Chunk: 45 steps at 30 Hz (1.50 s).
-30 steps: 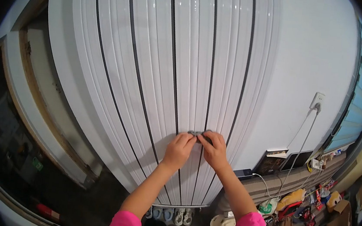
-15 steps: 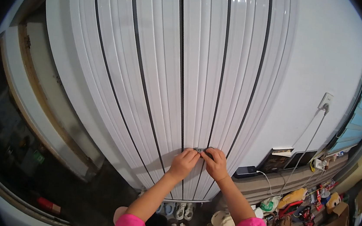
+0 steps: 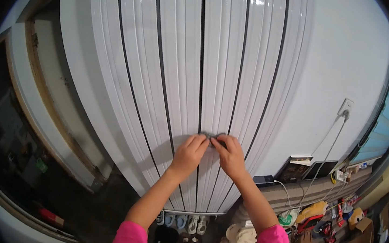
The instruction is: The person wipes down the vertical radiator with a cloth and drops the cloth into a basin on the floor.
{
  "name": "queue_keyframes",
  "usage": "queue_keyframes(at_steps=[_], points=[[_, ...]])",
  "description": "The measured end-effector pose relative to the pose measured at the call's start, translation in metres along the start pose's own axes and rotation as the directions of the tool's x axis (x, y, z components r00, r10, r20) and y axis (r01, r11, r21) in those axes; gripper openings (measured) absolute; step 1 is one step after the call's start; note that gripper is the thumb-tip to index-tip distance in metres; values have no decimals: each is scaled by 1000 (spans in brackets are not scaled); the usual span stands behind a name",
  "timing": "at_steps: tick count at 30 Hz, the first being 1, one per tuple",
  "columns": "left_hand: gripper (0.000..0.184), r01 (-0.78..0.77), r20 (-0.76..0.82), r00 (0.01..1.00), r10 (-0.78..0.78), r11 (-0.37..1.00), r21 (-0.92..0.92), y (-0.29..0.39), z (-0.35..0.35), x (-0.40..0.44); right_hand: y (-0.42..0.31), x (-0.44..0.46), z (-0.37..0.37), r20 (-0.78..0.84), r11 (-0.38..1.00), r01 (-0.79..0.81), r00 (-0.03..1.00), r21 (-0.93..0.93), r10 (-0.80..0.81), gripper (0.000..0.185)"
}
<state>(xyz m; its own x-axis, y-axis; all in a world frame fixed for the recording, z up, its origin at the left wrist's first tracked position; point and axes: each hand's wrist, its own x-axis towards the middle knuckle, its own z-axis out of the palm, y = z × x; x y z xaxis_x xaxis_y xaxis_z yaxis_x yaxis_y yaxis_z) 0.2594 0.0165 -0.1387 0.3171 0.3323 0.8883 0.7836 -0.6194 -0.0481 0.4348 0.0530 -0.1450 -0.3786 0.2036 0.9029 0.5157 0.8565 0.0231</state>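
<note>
Room upward, ribbed panel (image 3: pixel 182 73) ahead

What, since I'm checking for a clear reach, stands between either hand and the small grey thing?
Nothing visible does. The left hand and right hand both have fingertips on the small grey thing, in front of the white panel. The fingers partly hide it.
</note>
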Motion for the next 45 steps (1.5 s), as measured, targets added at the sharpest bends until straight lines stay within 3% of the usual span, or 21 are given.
queue_keyframes(at_steps=[2,9,18,21,27,30,33,37,45], points=[[22,-7,-80,997,11,999,51,-9,-7,14,-1,25,1,-81,997,61,995,-42,-65,34],[20,0,-123,992,10,997,81,-16,9,-1,3,4,34,-159,997,64,985,-30,-68,37],[22,9,-12,1000,-8,999,41,-15,31,-60,6,-60,58,-7,998,52,999,25,-52,38],[21,17,44,999,-18,999,36,-12,36,-77,1,-76,59,57,999,32,998,44,-34,36],[13,43,354,934,-35,999,-13,-8,35,-104,-13,-102,57,248,996,-47,968,78,27,31],[19,124,404,908,-108,992,-12,-8,17,-92,-18,-83,52,254,996,-57,966,64,38,31],[21,53,100,993,-55,998,17,-18,-8,-58,-20,-32,45,129,998,5,992,56,-13,32],[19,85,-64,995,-83,996,30,-31,-31,-17,-27,27,42,-65,997,74,995,-16,-74,39],[13,110,-106,988,-110,994,-12,-39,-7,-43,-27,-5,73,-96,998,55,994,5,-54,35]])
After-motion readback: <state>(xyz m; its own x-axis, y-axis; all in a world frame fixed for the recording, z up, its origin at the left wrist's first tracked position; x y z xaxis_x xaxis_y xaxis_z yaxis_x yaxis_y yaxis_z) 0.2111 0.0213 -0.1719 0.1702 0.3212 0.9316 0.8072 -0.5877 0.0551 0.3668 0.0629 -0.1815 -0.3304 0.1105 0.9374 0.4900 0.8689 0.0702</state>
